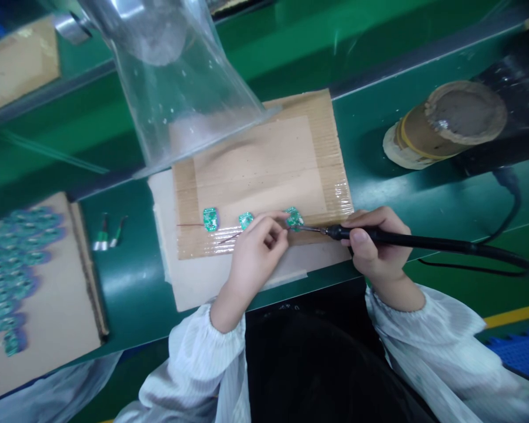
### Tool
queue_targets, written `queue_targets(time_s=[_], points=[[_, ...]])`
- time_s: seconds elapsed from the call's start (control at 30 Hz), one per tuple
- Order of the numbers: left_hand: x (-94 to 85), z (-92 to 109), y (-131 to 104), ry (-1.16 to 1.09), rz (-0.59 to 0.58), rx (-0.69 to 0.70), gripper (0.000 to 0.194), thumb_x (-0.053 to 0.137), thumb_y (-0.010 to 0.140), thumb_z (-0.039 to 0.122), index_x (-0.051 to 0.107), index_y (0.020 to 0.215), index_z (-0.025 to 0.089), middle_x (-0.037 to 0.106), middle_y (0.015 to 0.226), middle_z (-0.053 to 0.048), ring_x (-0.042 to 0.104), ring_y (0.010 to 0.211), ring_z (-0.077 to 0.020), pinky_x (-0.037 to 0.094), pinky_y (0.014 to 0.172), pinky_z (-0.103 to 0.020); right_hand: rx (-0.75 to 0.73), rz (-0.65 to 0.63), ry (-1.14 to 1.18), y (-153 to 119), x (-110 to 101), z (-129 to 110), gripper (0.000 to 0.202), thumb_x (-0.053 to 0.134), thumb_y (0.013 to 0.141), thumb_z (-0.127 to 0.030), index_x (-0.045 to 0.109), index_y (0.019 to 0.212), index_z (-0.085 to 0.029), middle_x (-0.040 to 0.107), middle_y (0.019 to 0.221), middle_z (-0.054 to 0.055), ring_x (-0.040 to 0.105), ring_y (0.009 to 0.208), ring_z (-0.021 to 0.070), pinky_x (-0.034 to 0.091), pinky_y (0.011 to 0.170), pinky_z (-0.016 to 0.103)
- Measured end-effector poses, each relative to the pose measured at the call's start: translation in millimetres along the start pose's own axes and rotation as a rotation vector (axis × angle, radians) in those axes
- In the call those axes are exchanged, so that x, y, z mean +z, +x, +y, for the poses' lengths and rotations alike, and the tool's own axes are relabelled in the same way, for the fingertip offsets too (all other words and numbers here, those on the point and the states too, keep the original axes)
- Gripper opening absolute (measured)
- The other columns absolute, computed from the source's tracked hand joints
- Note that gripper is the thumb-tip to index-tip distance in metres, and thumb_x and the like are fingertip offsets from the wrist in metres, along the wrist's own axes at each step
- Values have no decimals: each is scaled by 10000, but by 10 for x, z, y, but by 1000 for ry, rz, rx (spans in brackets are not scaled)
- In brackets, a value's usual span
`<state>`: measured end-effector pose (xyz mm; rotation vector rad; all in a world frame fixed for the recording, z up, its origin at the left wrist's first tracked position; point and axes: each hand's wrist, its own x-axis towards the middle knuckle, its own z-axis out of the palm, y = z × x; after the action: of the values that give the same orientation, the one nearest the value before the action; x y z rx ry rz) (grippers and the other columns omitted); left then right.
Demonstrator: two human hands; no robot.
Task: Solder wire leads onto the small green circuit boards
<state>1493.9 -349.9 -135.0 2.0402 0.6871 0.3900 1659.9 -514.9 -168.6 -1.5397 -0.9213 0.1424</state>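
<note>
Our right hand (377,244) is closed around the black handle of a soldering iron (405,239), its tip resting at the rightmost small green circuit board (294,218). Our left hand (258,249) is pressed together just left of that board, fingertips pinching something thin; we judge it a wire or solder strand, too fine to tell for sure. Two more boards, a middle one (245,220) and a left one (210,218), lie in a row on the cardboard work mat (264,164), which sits near the front of the green bench (127,276).

We judge the main risk to be the hot tip sliding off the board toward our left fingertips, since they sit almost touching the joint. The loose board could also shift under the tip, as nothing seems to clamp it. The iron's cable (502,258) runs off right over the bench edge and could tug our grip.

Room is tight ahead: a clear fume hood (180,88) hangs over the mat's rear left corner. A roll of tape (445,123) sits well apart to the right, and a tray of many boards (13,264) lies far left. The bench's near edge runs just under our wrists.
</note>
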Motion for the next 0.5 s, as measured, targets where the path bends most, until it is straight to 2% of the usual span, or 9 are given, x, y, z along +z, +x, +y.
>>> queue_targets(time_s=[0.2,0.33,0.43,0.5], points=[[6,6,7,4,4,-3,207,652,942,102,576,777,202,765,1231,-33,638,749,-123,520,668,-277,16,24,7,6,24,-17,144,705,959,-403,698,939,-261,688,757,12,620,582,169,485,524,345],[11,-13,2,-11,1,-4,200,651,944,104,580,784,199,759,1243,-35,594,677,-103,520,665,-280,1,161,86,61,70,-69,201,673,978,-439,663,908,-251,608,650,-16,570,513,152,463,486,322],[9,-38,0,-22,-7,10,185,652,952,97,597,806,196,750,1259,-35,584,672,-97,522,669,-281,11,211,149,113,80,-116,144,637,1015,-398,674,1012,-259,585,649,-35,569,504,138,469,476,303],[6,-52,2,-24,-15,33,170,649,965,96,617,832,197,746,1268,-43,634,748,-117,538,698,-285,27,134,153,153,74,-154,145,605,1041,-330,687,1141,-264,657,725,-21,637,567,145,521,518,305]])
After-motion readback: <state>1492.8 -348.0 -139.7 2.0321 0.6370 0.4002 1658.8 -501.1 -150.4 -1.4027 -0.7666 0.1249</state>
